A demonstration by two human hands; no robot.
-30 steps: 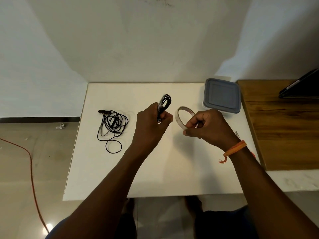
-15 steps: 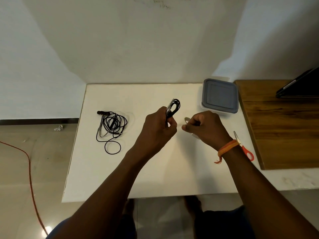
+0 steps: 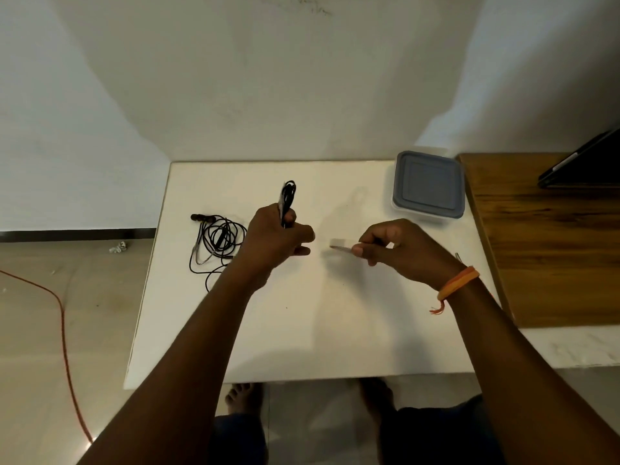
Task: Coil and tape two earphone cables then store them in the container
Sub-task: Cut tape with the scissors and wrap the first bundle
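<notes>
The white table carries the whole job. The lidded container sits shut at its far right corner. The second earphone cable lies loose and uncoiled at the left. The left hand grips the coiled earphone cable upright, fingers curled round its lower end. The right hand pinches the tape roll, now turned edge-on and blurred. A second ago the hands were nearly touching; they have since drawn apart, probably pulling tape free. No strip between them is discernible. Judged: first coil untaped, storage not begun.
</notes>
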